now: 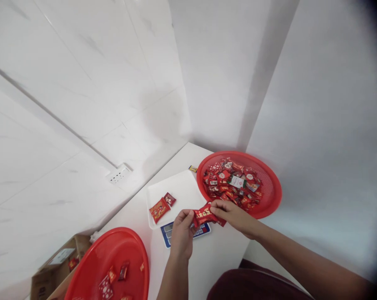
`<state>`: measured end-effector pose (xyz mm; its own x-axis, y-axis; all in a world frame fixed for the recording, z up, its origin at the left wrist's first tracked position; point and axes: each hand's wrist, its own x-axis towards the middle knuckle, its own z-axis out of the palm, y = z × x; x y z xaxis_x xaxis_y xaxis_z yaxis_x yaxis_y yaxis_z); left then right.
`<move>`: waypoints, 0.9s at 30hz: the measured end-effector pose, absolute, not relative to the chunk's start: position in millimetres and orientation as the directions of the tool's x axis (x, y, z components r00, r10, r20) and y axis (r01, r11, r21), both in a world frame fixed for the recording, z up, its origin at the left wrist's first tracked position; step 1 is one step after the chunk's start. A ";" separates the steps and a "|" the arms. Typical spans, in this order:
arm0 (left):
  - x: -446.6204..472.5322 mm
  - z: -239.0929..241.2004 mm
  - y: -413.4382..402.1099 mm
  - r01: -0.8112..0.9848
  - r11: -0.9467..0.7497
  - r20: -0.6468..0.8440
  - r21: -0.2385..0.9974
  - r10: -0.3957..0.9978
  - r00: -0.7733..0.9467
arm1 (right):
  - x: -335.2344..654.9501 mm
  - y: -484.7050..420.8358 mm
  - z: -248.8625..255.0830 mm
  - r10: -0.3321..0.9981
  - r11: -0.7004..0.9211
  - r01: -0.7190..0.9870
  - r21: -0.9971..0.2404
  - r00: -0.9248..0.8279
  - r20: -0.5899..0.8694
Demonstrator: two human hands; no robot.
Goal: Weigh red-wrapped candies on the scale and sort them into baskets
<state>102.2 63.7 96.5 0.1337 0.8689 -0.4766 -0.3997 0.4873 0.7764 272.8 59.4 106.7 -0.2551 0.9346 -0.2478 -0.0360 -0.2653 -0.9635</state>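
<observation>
Between my two hands is a red wrapped candy [203, 214] with gold lettering, held over the front of a white weighing scale. Fingers and thumb of my left hand [182, 233] pinch its left end. My right hand [230, 212] grips its right end, and another bit of red wrapper shows below those fingers. On the scale's white tray [178, 187] lie a larger red packet [159, 210] and a small dark red packet [169, 199]. Part of the scale's blue keypad panel [168, 234] is hidden by my left hand.
A red basket [274, 189] full of wrapped sweets stands at the right against the wall. Another red basket [141, 241] at lower left holds a few sweets. Beside it is a cardboard box [40, 281]. A small yellow packet [193, 168] lies behind the tray. A socket [119, 174] is on the wall.
</observation>
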 end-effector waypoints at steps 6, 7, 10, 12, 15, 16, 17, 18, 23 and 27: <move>101.7 92.7 56.7 -0.251 0.543 -0.492 0.801 0.837 0.241 | 274.8 58.0 100.2 0.941 -0.264 0.055 -0.963 -0.203 -0.269; 100.9 88.6 54.8 -0.227 0.543 -0.490 0.808 0.834 0.253 | 274.8 57.2 95.8 0.946 -0.246 0.086 -0.965 -0.194 -0.259; 94.7 69.2 51.1 -0.200 0.545 -0.503 0.814 0.835 0.223 | 273.8 54.5 79.3 0.940 -0.226 0.140 -0.964 -0.227 -0.253; 87.4 54.9 52.6 -0.209 0.552 -0.528 0.807 0.834 0.160 | 273.7 52.8 69.4 0.923 -0.263 0.130 -0.956 -0.253 -0.288; 73.4 41.4 62.6 -0.258 0.542 -0.556 0.800 0.831 0.023 | 276.2 51.0 60.4 0.913 -0.311 0.132 -0.941 -0.236 -0.334; 68.7 40.1 67.2 -0.281 0.538 -0.565 0.795 0.825 -0.020 | 277.5 50.8 58.8 0.913 -0.315 0.143 -0.938 -0.226 -0.341; 64.4 40.2 71.6 -0.304 0.536 -0.575 0.788 0.817 -0.051 | 279.0 50.7 57.6 0.913 -0.317 0.155 -0.936 -0.219 -0.346; 60.9 41.3 75.3 -0.316 0.543 -0.591 0.778 0.804 -0.074 | 280.3 50.9 56.7 0.913 -0.319 0.165 -0.933 -0.212 -0.350; 62.0 48.8 67.3 -0.106 0.602 -0.611 0.792 0.785 -0.105 | 281.4 51.5 54.1 0.910 -0.324 0.197 -0.925 -0.202 -0.361; 82.7 46.9 31.0 -0.033 0.591 -0.582 0.806 0.802 0.138 | 274.7 44.8 54.9 0.860 -0.326 0.169 -0.930 -0.356 -0.366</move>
<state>82.7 31.0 46.9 0.1378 0.8017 -0.5817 -0.0328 0.5906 0.8063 274.7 44.8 54.9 -0.3558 0.8598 -0.3663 0.1687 -0.3264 -0.9300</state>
